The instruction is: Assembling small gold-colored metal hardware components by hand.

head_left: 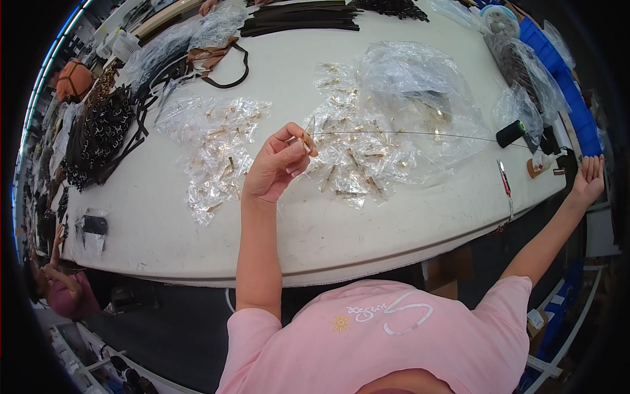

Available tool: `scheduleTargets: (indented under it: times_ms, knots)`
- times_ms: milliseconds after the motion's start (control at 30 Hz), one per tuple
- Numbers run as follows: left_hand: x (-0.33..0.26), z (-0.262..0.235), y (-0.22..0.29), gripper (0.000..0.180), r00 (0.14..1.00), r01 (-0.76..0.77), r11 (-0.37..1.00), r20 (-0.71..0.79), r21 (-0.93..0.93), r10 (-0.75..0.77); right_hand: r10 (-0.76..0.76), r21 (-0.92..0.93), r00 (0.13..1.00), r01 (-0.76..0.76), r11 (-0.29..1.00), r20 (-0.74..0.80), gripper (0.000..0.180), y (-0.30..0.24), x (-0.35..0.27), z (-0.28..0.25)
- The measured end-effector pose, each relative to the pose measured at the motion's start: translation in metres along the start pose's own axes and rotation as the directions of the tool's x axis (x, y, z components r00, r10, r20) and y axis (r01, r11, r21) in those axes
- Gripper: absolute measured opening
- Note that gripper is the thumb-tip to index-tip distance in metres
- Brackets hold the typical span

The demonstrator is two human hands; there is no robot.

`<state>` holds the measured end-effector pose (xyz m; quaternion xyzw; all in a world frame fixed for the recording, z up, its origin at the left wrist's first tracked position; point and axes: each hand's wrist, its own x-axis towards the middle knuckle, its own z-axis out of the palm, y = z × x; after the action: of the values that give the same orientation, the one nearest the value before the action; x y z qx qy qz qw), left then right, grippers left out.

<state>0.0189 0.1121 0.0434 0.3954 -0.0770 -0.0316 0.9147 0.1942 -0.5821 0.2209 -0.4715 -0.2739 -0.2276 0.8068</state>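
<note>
My left hand is raised over the middle of the table, thumb and fingers pinched on a small gold-and-white piece whose kind I cannot make out. From those fingertips a dark thread runs taut across to the right. At its far end my right hand is closed beyond the table's right edge, seemingly on the thread; the exact grip is too small to see. Beneath and beside my left hand lie small clear plastic bags with gold-coloured metal pieces inside. A dark thread spool lies near the thread's right part.
Red-handled snips and a small bottle lie at the right. Dark straps with metal rings are heaped at the left, dark strips at the back. Blue bins line the right side. Another person is at far left.
</note>
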Motion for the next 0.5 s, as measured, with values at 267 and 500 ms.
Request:
scheduleTargets:
  times_ms: [267, 500]
  knots:
    - [0.002, 0.006, -0.011, 0.016, 0.999, -0.018, 0.997, 0.04, -0.078, 0.021, -0.075, -0.361, 0.946, -0.046, 0.932, -0.315, 0.016, 0.042, -0.003, 0.01]
    - [0.008, 0.005, -0.014, 0.015, 0.988, -0.031, 0.91, 0.127, -0.413, 0.091, 0.272, -0.262, 0.916, -0.351, 0.899, -0.294, 0.014, 0.156, -0.055, 0.152]
